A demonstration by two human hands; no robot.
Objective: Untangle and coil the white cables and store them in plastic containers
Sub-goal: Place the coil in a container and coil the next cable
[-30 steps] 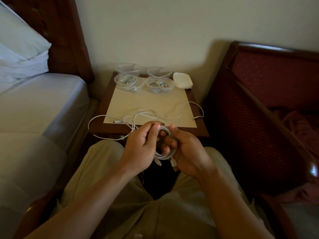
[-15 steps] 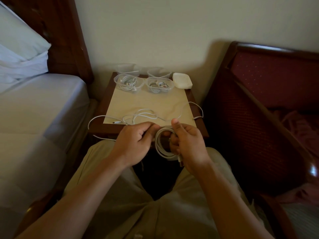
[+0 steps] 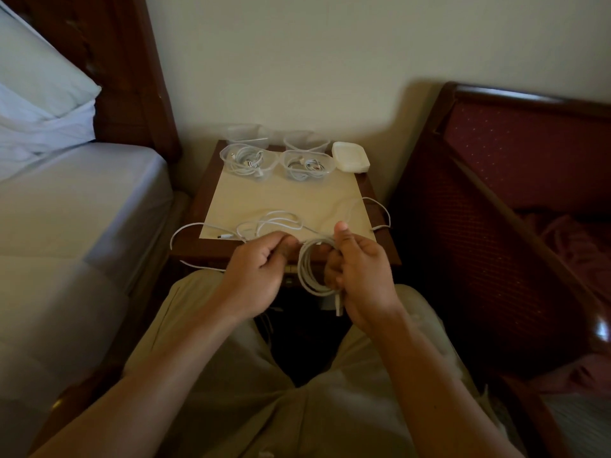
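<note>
Two hands work one white cable: right hand [image 3: 360, 276] grips the coil [image 3: 312, 271] just left of its fingers, left hand [image 3: 261, 274] pinches the loose strand feeding in, so keep loops even, tension light, tail toward containers [image 3: 248, 160] beyond.

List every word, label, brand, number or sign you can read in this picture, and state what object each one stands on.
None can be read.
The clear plastic containers, the white square lids and the beige paper mat show no print.
The coiled white cable in the right hand shows no legible marking; its plugs are too small to tell.
</note>
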